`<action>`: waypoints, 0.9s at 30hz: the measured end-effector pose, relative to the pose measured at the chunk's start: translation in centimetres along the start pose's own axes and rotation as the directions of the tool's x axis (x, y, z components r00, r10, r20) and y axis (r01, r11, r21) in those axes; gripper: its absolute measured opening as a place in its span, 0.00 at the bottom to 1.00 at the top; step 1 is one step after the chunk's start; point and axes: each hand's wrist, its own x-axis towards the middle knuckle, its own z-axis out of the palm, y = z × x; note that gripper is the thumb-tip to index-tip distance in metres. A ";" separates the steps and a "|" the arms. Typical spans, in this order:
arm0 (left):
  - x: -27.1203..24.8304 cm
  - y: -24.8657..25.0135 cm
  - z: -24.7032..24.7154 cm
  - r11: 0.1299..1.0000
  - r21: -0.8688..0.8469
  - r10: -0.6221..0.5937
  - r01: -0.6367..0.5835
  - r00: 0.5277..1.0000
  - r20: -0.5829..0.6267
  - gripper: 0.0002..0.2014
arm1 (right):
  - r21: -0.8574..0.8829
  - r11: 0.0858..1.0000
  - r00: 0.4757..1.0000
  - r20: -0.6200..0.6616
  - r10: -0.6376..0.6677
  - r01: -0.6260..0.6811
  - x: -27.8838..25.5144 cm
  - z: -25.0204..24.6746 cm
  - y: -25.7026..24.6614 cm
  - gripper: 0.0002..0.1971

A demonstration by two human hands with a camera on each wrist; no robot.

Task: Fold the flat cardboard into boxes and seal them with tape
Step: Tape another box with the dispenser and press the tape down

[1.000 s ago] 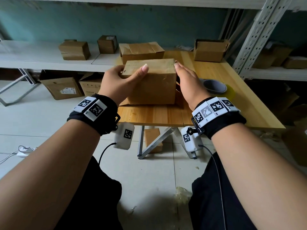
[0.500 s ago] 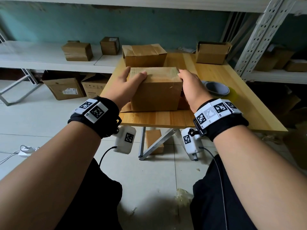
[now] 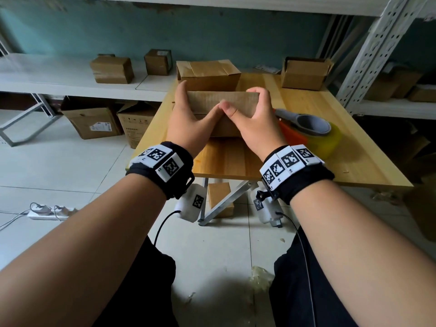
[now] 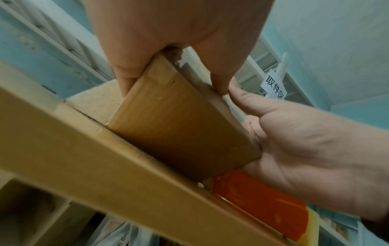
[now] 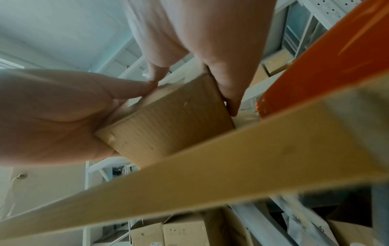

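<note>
A brown cardboard box [image 3: 219, 100] stands on the wooden table [image 3: 236, 159] in the head view. My left hand [image 3: 191, 107] grips its left end, fingers over the far edge and thumb on the near side. My right hand [image 3: 250, 105] grips the right end the same way. The two thumbs touch at the middle of the box. The left wrist view shows the box [image 4: 183, 126] between both hands, and the right wrist view shows the box [image 5: 168, 123] from below the table edge. An orange tape dispenser [image 3: 313, 131] with a yellowish roll lies just right of my right hand.
A taped box [image 3: 208, 75] stands right behind the held one, and an open box [image 3: 304, 73] is at the table's back right. More boxes sit on the white shelf [image 3: 59, 86] to the left and under it. A metal rack upright [image 3: 368, 50] rises at the right.
Both hands slid from the box's sides onto its top, and the thumbs came together at the middle. The box now sits lower and shows a narrower face.
</note>
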 end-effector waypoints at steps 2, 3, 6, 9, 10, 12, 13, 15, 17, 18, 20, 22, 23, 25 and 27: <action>0.2 -0.1 0.2 1.000 -0.001 -0.028 0.028 1.000 -0.014 0.47 | -0.015 1.000 1.000 0.006 0.017 -0.017 0.2 0.0 0.0 0.43; 0.2 -0.1 0.3 0.999 -0.001 -0.038 0.038 0.999 -0.022 0.43 | -0.028 0.999 1.000 0.009 0.024 -0.023 0.3 0.1 0.1 0.45; 0.6 -0.1 0.3 0.997 0.051 -0.049 0.050 0.998 -0.035 0.32 | -0.119 0.993 1.000 0.005 0.011 -0.011 0.6 0.0 0.3 0.46; 1.5 -0.5 -0.3 0.995 0.089 -0.049 0.050 0.999 -0.016 0.26 | -0.151 0.988 1.000 0.002 0.004 -0.004 1.0 -0.1 0.5 0.43; 1.7 -0.7 -0.6 0.995 0.088 -0.037 0.038 0.999 -0.020 0.24 | -0.156 0.988 1.000 -0.002 0.004 -0.005 1.1 -0.2 0.5 0.42; 1.9 -1.0 -1.1 0.997 0.077 -0.010 0.014 0.998 -0.058 0.24 | -0.167 0.986 1.000 -0.021 0.003 -0.006 1.2 -0.4 0.7 0.38; 1.8 -1.2 -1.2 0.998 0.061 -0.001 0.006 0.996 -0.086 0.24 | -0.162 0.987 0.999 -0.039 -0.001 -0.006 1.4 -0.4 0.8 0.33; 1.5 -1.1 -1.3 1.000 0.016 0.003 -0.001 0.992 -0.127 0.20 | -0.130 0.991 0.995 -0.097 -0.006 -0.006 1.5 -0.4 1.2 0.22; 0.9 -0.7 -1.3 1.000 -0.018 0.016 -0.020 0.986 -0.163 0.18 | -0.091 0.996 0.987 -0.158 -0.022 0.008 1.4 -0.4 1.3 0.23; 0.6 -0.5 -1.4 0.999 -0.037 0.026 -0.033 0.982 -0.186 0.19 | -0.071 0.997 0.983 -0.183 -0.029 0.017 1.3 -0.3 1.3 0.24; 0.4 0.2 -1.8 0.995 -0.096 0.005 -0.027 0.974 -0.227 0.21 | -0.036 0.999 0.967 -0.250 -0.045 0.037 1.1 -0.5 1.0 0.27; 0.6 0.7 -2.4 0.993 -0.118 -0.040 0.013 0.973 -0.226 0.26 | 0.003 0.998 0.949 -0.309 -0.055 0.059 0.8 -0.8 0.7 0.29; 0.7 0.8 -2.6 0.993 -0.118 -0.055 0.031 0.977 -0.207 0.28 | 0.018 0.998 0.948 -0.314 -0.058 0.067 0.7 -0.9 0.4 0.29; 0.9 0.8 -2.4 0.990 -0.128 -0.076 0.056 0.984 -0.163 0.27 | 0.051 0.998 0.963 -0.268 -0.029 0.044 0.6 -0.8 0.0 0.23; 0.8 0.7 -1.7 0.992 -0.114 -0.066 0.053 0.991 -0.114 0.20 | 0.062 0.998 0.983 -0.178 0.038 -0.027 0.6 -0.3 -0.1 0.28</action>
